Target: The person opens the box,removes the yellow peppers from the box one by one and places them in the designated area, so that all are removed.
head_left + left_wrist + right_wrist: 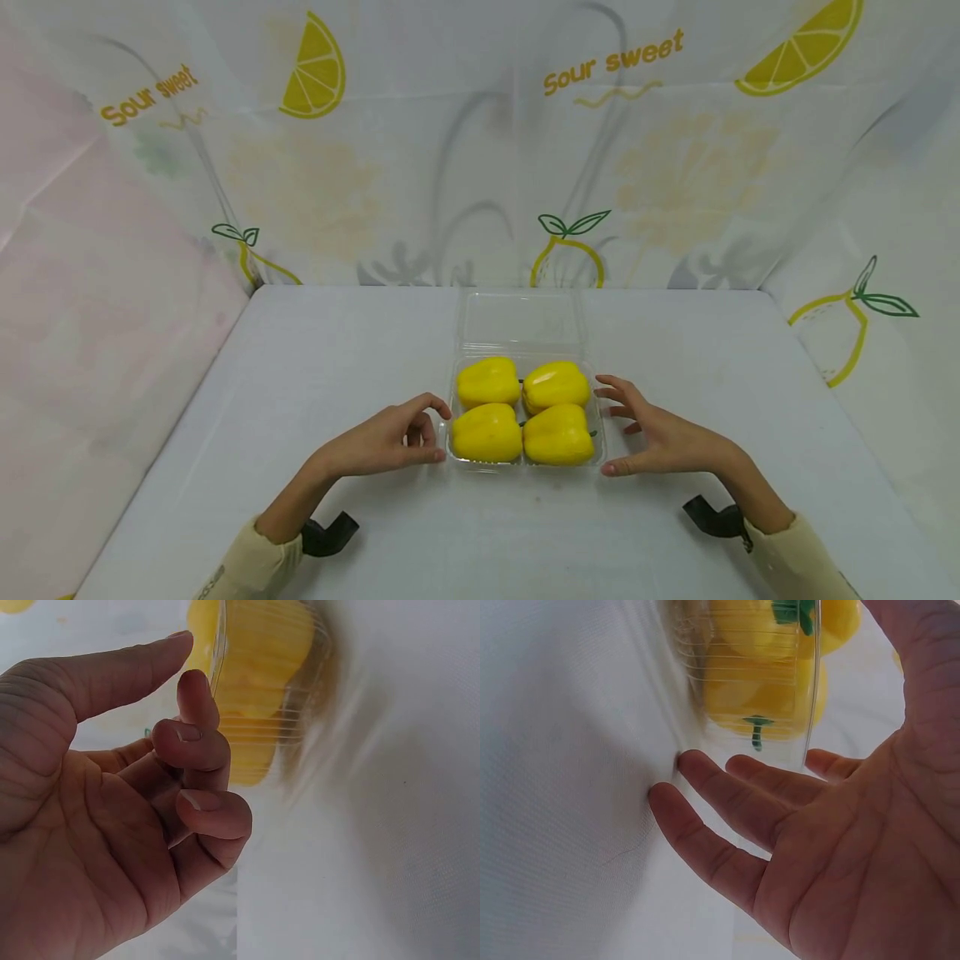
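Note:
Several yellow bell peppers (487, 433) lie in two rows inside a clear plastic clamshell container (522, 465). Its transparent lid (521, 321) is folded back away from the person. At the container's left side is the left hand (397, 433), its index fingertip and thumb close to the rim and its other fingers loosely bent. Across from it, the right hand (660, 433) spreads its thumb and fingers along the right wall. In the right wrist view, the fingers (735, 795) are loosely extended beside the clear wall, and green stems (757, 731) show through it.
The container rests on a white-covered table (360, 342). Behind stands a white cloth backdrop (420, 167) printed with lemons and lettering, and a pale pink cloth (97, 292) hangs at the left. Black wrist-worn mounts (330, 533) jut out near both sleeves.

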`<action>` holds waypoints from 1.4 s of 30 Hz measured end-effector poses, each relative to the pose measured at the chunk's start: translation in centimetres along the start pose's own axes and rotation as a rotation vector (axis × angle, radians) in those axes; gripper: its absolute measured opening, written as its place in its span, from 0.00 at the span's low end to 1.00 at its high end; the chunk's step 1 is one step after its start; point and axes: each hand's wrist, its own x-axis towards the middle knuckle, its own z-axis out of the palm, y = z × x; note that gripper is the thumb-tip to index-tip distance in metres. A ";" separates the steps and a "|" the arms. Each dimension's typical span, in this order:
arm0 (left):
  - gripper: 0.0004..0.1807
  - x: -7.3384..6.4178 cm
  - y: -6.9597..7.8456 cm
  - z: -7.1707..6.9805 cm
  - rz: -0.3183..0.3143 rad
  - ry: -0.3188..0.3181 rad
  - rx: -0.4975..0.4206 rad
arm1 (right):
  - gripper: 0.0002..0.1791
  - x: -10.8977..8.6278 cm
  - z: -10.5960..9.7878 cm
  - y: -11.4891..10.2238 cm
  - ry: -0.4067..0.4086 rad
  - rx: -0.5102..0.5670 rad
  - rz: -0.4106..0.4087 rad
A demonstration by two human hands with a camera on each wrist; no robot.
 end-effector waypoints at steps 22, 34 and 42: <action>0.28 1.9 1.8 1.2 0.044 0.185 0.177 | 0.61 -0.1 0.0 -0.1 -0.001 0.018 0.025; 0.37 2.5 2.2 2.3 0.025 0.176 0.297 | 0.61 -0.1 0.1 -0.1 -0.007 0.018 0.030; 0.40 2.8 2.3 2.8 0.036 0.188 0.439 | 0.61 -0.1 0.0 -0.3 -0.003 0.010 0.030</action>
